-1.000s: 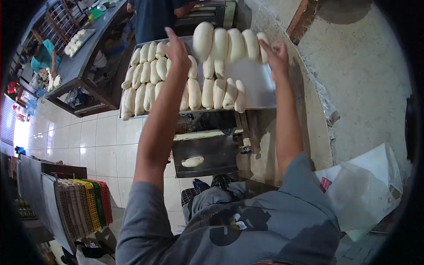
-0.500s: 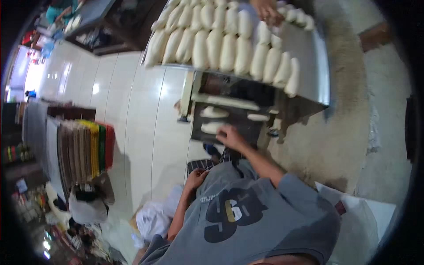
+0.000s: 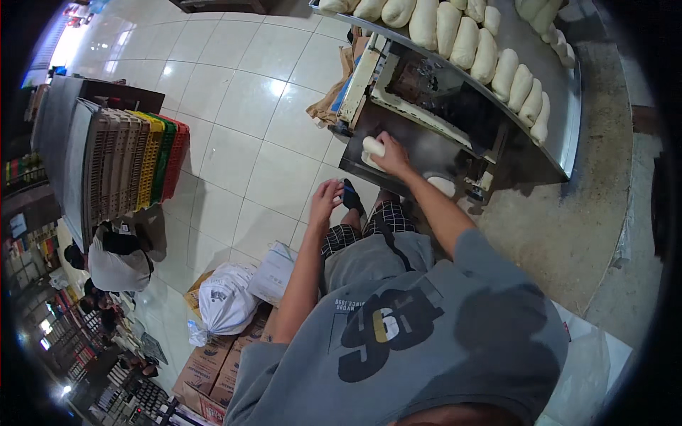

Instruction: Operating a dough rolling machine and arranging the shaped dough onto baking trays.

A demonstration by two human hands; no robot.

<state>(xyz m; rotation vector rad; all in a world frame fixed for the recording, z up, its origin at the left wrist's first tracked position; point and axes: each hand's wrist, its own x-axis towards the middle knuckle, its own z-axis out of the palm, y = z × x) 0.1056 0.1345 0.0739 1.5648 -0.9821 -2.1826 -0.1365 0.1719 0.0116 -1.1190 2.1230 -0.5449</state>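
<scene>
My right hand (image 3: pixel 393 157) is closed on a pale dough piece (image 3: pixel 373 147) over a dark metal tray (image 3: pixel 361 168). Part of another dough piece shows just below it, mostly hidden by the hand. A further dough piece (image 3: pixel 440 186) lies at the tray's right, near my forearm. My left hand (image 3: pixel 327 201) hangs in the air left of the tray, fingers loosely bent and apart, with nothing visible in it. Beyond the tray, a row of long dough rolls (image 3: pixel 485 58) lines the near edge of a metal table (image 3: pixel 568 135).
A worn cream machine frame (image 3: pixel 419 106) stands under the table. Brown paper (image 3: pixel 334 99) lies beside it. Stacked crates (image 3: pixel 145 160) are at the left, with a person (image 3: pixel 117 259) near them. A white sack (image 3: pixel 227 298) and cardboard boxes (image 3: pixel 206 366) sit at my left side.
The view has turned, shifting the table toward the upper right. My left hand has left my lap and come forward. My right hand has lifted a dough piece. The other person's hand over the table is gone.
</scene>
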